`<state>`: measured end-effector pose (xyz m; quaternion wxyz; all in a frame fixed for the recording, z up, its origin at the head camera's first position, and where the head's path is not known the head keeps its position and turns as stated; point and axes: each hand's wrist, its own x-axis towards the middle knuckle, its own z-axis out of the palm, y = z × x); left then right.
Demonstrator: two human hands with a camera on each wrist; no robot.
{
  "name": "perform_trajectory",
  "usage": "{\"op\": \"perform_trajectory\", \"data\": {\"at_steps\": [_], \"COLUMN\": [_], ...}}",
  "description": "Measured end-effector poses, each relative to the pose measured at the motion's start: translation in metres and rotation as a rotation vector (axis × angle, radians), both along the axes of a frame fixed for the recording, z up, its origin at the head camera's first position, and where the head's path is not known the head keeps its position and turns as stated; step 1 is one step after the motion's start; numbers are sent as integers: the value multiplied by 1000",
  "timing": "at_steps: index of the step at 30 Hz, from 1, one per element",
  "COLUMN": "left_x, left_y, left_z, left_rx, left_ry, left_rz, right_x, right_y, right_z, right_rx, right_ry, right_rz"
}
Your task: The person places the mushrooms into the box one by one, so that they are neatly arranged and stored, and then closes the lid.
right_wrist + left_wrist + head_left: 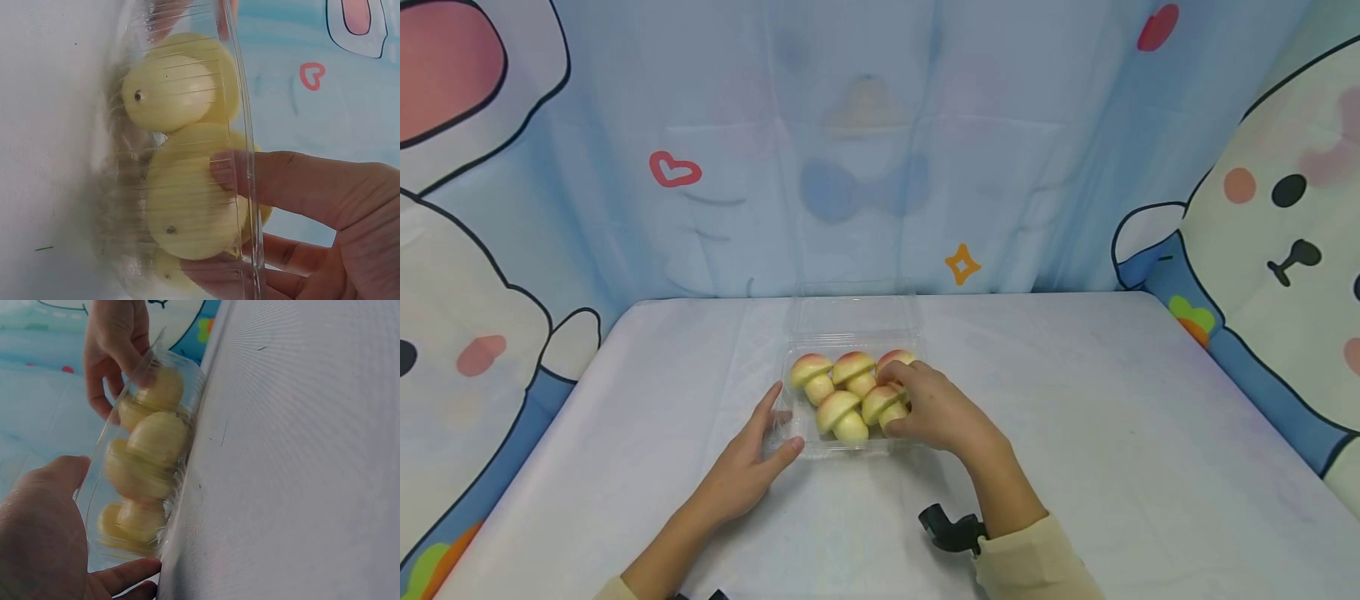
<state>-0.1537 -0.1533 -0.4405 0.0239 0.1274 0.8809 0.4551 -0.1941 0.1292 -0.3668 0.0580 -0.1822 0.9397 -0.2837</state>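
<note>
A clear plastic clamshell box (pixel 842 446) lies on the table with its lid (pixel 853 317) folded back. Several pale yellow, mushroom-shaped pieces with reddish caps fill it; their material is unclear. My right hand (pixel 936 408) reaches over the right side and pinches the front right mushroom-shaped piece (pixel 880 400). In the right wrist view, the thumb (pixel 281 178) is inside the wall against that piece. At the box's left side, my left hand (pixel 745 471) rests with thumb and fingers spread. The left wrist view shows its thumb (pixel 69 469) by the rim.
A white cloth (pixel 1112 433) covers the table. Behind it hangs a blue curtain (pixel 1000 167) printed with cartoon animals. A black wrist camera mount (pixel 951 529) sticks out by the right sleeve (pixel 1033 562).
</note>
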Motion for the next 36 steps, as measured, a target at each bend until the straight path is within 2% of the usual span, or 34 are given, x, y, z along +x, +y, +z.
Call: {"op": "perform_trajectory", "data": {"at_steps": [16, 25, 36], "left_x": [0, 1, 0], "left_y": [0, -1, -1], "left_z": [0, -1, 1], "left_rx": [0, -1, -7], "left_ry": [-2, -1, -6], "left_rz": [-2, 0, 2], "right_x": [0, 1, 4], "right_y": [-6, -9, -11], "right_z": [-1, -2, 1], "right_rx": [11, 15, 98], "right_ry": [-7, 26, 78], "right_rz": [-20, -10, -28]}}
